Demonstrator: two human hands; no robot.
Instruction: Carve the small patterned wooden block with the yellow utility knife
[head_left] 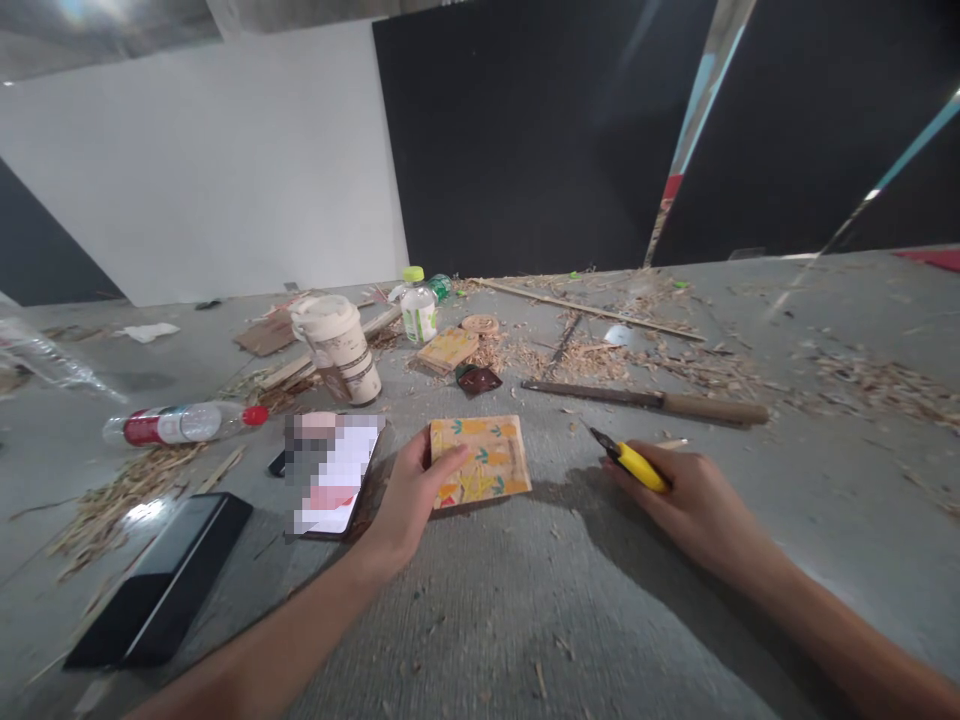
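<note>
"Item one?"
"Patterned square (486, 462), front centre, its left edge gripped by the left hand (406, 497)."
"Item two?"
"Yellow-handled cutter (642, 468), clasped in the right hand (688, 492); tip well apart from the square. Hands apart."
"Condition?"
"Coloured motifs in place, so presumably part-worked; no cut in progress. What remains: cannot tell. Wood shavings (600, 366) lie beyond."

Through my head feed, a white wall panel (225, 170) fills ten o'clock and meets a black wall (525, 140) at twelve. I see a darker panel (37, 250) toward nine. Slanting strips (686, 140), partly pale blue, cut the black at half past one and two. A whitish glare (82, 12) shows high at ten. The grey ground (480, 620) spreads to six, dim and fibrous-looking.
</note>
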